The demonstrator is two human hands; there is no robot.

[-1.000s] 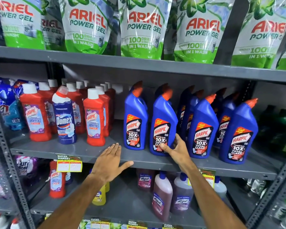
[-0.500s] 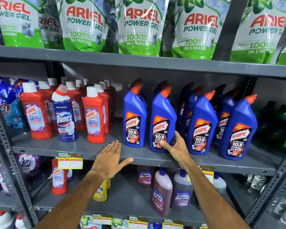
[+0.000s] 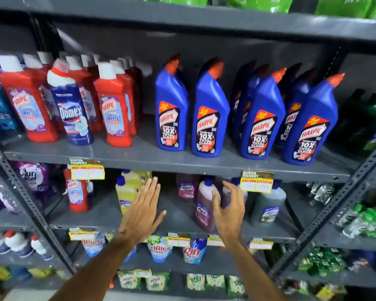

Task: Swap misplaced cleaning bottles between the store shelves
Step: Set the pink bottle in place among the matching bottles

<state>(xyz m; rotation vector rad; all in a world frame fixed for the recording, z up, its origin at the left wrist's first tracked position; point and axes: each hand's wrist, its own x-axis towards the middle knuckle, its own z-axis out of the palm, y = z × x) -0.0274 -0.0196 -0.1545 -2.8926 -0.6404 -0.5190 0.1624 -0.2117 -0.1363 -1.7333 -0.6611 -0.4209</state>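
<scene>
left hand (image 3: 140, 216): flat, open, empty, near yellow bottle (image 3: 126, 192)
right hand (image 3: 230, 210): fingers spread, seemingly not touching the maroon bottle (image 3: 204, 205)

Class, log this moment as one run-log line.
left hand: open, empty | right hand: open, empty, near maroon plastic bottle | dark-blue Domex bottle: among red bottles

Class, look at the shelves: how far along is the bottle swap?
Done: nothing visibly swapped. The Domex bottle stands among red Harpic bottles on the upper shelf; a lone red Harpic bottle sits on the shelf below. In hand: nothing; the left hand and right hand are open, empty. Left: both moves.
</scene>
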